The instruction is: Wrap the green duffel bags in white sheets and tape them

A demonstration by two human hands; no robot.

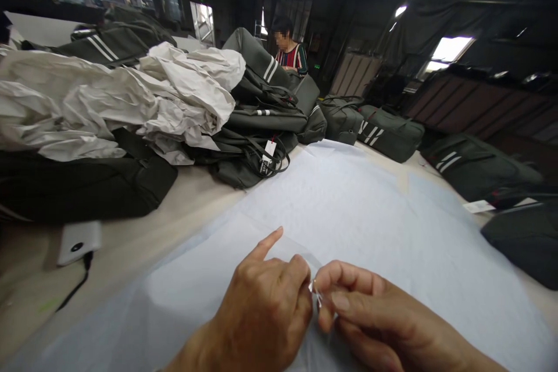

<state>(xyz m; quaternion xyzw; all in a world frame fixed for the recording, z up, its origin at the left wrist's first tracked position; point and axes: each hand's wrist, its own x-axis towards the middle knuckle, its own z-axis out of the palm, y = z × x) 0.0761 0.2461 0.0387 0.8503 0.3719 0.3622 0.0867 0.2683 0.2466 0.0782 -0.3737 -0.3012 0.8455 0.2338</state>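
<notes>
Both my hands meet low in the middle of the view, over a large pale blue-white sheet spread on the table. My left hand is closed, its forefinger pointing up and away, thumb and other fingers pinching a small white bit. My right hand pinches the same small white bit from the other side, fingers pressed together. A thin clear film seems to lie under the fingertips; I cannot make out what the white bit is.
Dark green bags with white stripes are piled at the back, more at right. Crumpled white paper heaps at left on a black bag. A white phone with cable lies left. A person in a striped shirt works beyond.
</notes>
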